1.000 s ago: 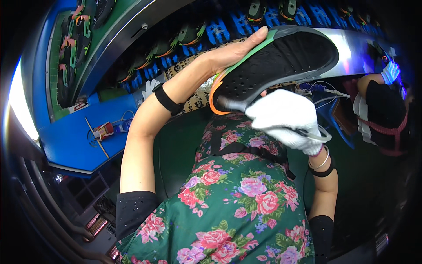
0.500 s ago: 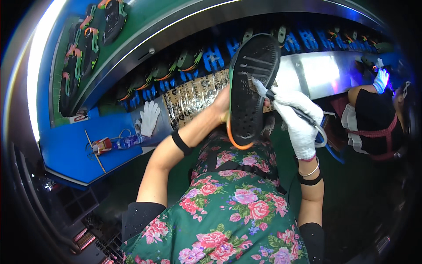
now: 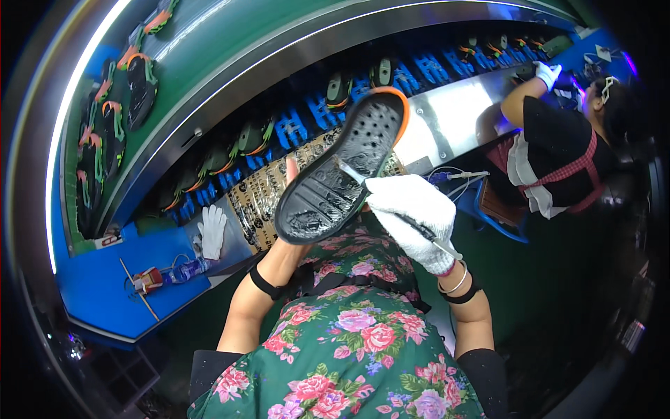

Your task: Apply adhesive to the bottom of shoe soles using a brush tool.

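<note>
A black shoe sole (image 3: 325, 187) is held up in front of me, tilted, with its patterned face toward me. Small pits mark its far end, ridges its near end, and an orange rim curves around the far tip. Much of the ridged part looks wet and glossy. My bare left hand (image 3: 285, 253) grips it from behind, fingers mostly hidden, thumb by the left edge. My right hand (image 3: 417, 218), in a white knit glove, is closed around a dark-handled brush (image 3: 354, 172), whose pale tip touches the middle of the sole.
Blue racks with shoe parts (image 3: 289, 129) line the bench beyond, beside taped cardboard (image 3: 257, 204). A white glove (image 3: 212, 232) and a purplish bottle (image 3: 187, 271) lie left. Shoes sit on a green surface (image 3: 167, 73). A co-worker (image 3: 551, 150) works at right.
The sole has been turned end for end, so the orange part moved from the near end to the far end. It is tilted more, and my right hand has shifted left and lower.
</note>
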Demonstrator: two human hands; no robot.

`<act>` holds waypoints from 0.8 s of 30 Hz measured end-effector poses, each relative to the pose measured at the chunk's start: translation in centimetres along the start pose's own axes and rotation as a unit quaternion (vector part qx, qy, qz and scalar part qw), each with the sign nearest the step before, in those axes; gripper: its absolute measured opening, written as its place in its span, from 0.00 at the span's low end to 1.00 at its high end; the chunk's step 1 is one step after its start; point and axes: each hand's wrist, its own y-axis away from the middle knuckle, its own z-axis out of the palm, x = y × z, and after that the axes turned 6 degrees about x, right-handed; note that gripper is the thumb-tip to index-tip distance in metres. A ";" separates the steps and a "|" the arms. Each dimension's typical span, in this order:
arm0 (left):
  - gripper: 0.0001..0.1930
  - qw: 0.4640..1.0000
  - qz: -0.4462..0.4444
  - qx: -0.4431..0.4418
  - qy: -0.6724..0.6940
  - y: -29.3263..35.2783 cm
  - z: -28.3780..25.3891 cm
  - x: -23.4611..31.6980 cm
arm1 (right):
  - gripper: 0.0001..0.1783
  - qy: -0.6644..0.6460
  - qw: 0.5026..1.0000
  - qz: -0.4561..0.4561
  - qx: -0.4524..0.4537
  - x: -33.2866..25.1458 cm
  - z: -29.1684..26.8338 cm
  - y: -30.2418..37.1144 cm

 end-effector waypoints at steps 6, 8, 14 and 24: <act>0.49 0.995 0.036 0.093 -0.022 1.2 -6.1 -0.3 | 0.15 -0.004 1.000 -0.019 0.004 -1.7 -0.8 -2.0; 0.57 0.987 0.041 0.133 -0.085 -0.8 -2.3 -2.2 | 0.18 0.012 1.000 -0.017 -0.023 -1.7 -1.1 -2.2; 0.51 0.974 0.042 0.167 -0.146 -1.2 0.6 -4.1 | 0.22 0.083 0.995 -0.043 -0.036 -0.7 -0.7 -2.8; 0.46 0.991 0.037 0.123 -0.023 -0.7 -3.5 -4.0 | 0.33 -0.001 0.996 -0.015 -0.089 0.2 0.6 -1.4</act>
